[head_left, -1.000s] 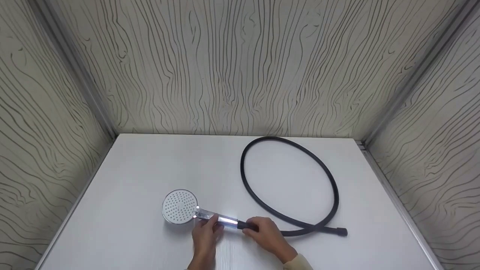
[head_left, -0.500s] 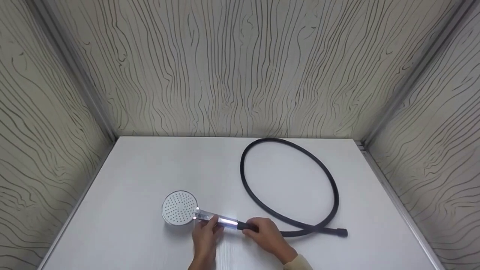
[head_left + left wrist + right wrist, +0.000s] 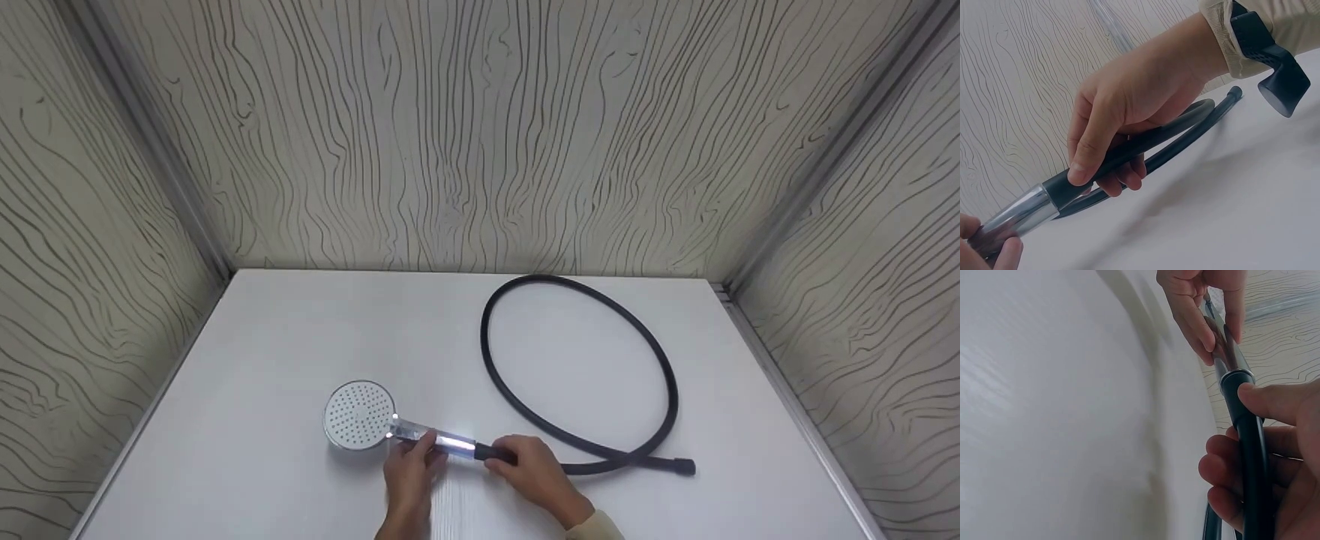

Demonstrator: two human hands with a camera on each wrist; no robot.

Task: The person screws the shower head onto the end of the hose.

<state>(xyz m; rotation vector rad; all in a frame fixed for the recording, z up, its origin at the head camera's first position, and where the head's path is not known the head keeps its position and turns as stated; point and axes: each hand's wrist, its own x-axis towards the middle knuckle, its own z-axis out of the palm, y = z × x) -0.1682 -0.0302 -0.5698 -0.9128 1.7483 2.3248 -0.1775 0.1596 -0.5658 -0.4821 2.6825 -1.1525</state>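
A chrome shower head [image 3: 360, 415] with a round white dotted face points up at the left of the head view. My left hand [image 3: 410, 476] grips its shiny handle [image 3: 457, 444] between thumb and fingers. Against the handle's end sits the black connector [image 3: 1062, 189] of a shower hose [image 3: 671, 375]. My right hand [image 3: 534, 471] holds this connector, thumb on top and fingers curled beneath, as the right wrist view shows. Handle and connector lie in one line with their ends meeting. From the right hand the hose runs into one big loop, and its other end [image 3: 684, 466] lies at the right.
The white table [image 3: 315, 322] carries the hose loop on its right half. Wood-patterned panels [image 3: 480, 135] rise at the back and both sides, with grey metal strips [image 3: 154, 142] along the corners.
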